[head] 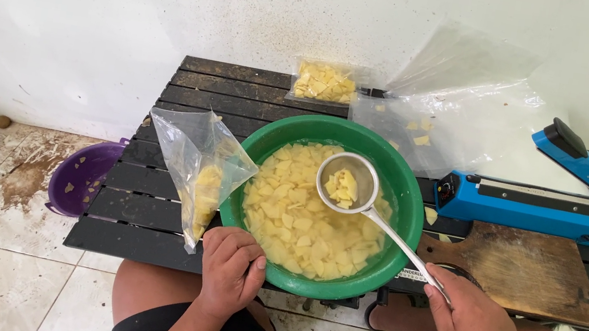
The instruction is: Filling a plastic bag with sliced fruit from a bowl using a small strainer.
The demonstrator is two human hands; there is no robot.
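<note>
Two hands were at work in the single head view, and we could follow both. Our left hand (pixel 231 270), low and left of centre, was closed on the lower edge of a clear plastic bag (pixel 201 166) that stood open beside the green basin (pixel 402 206), already holding some pale yellow slices. Our right hand (pixel 477 328), at lower right, was clamped around the handle of a metal strainer ladle (pixel 345 183), whose bowl hung over the basin with a small scoop of slices in it, above the water and the mass of cut slices (pixel 301 222). We judged the step to be bagging: a scoop drained and about to go across to the bag. That move would call for swinging the ladle left over the basin rim and tipping it into the bag mouth, which looked floppy and narrow, so it would need holding wide. Room was tight: the basin reached the near edge of the black slatted table (pixel 149 190), a blue heat sealer (pixel 541 201) and a wooden board (pixel 531 266) crowded the right, and a filled bag (pixel 323 82) lay at the far edge. A purple tub (pixel 76 178) sat on the floor at left.
</note>
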